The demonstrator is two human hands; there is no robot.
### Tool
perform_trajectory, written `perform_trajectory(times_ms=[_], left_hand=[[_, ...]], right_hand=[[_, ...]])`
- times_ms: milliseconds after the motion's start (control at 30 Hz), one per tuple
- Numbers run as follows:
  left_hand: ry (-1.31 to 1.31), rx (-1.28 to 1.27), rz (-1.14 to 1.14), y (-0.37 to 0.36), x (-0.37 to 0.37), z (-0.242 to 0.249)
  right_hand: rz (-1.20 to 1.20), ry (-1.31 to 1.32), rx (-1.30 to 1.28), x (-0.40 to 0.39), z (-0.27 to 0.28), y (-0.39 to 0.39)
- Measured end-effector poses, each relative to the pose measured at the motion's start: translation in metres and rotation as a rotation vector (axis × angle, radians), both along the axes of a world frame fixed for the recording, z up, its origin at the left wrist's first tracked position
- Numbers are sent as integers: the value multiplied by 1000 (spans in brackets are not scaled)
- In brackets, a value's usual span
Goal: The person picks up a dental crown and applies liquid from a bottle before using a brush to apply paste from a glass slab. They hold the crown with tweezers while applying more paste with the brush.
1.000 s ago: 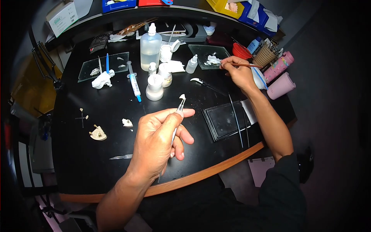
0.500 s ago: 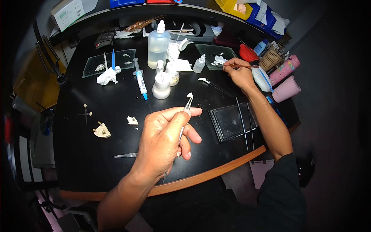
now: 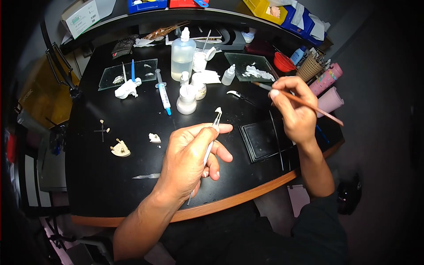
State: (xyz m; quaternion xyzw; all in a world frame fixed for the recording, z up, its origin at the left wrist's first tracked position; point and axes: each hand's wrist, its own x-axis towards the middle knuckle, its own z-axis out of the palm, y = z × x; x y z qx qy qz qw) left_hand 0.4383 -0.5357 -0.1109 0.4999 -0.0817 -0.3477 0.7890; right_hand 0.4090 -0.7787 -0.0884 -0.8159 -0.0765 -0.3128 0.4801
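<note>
The small white piece (image 3: 218, 110) sits at the tips of the tweezers (image 3: 209, 150) that my left hand (image 3: 187, 152) grips, raised over the black table (image 3: 104, 187). My right hand (image 3: 297, 108) is closed around a reddish-brown brush (image 3: 324, 113), its bristles near the edge of a glass slab (image 3: 238, 59) smeared with white material. Beyond my left hand, past the white-filled jar (image 3: 187, 106), the syringe (image 3: 162, 90) has a label where I can read "FIRING", while the green print on the white box (image 3: 81, 20) is too small for me to make out.
</note>
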Motion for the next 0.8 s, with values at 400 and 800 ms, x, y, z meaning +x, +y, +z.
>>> perform_trajectory(times_ms=[400, 800], left_hand=[[118, -295, -27, -4, 0, -10], [116, -323, -28, -5, -1, -8]], right_hand=[[58, -259, -293, -63, 11, 35], [172, 13, -1115, -79, -7, 42]])
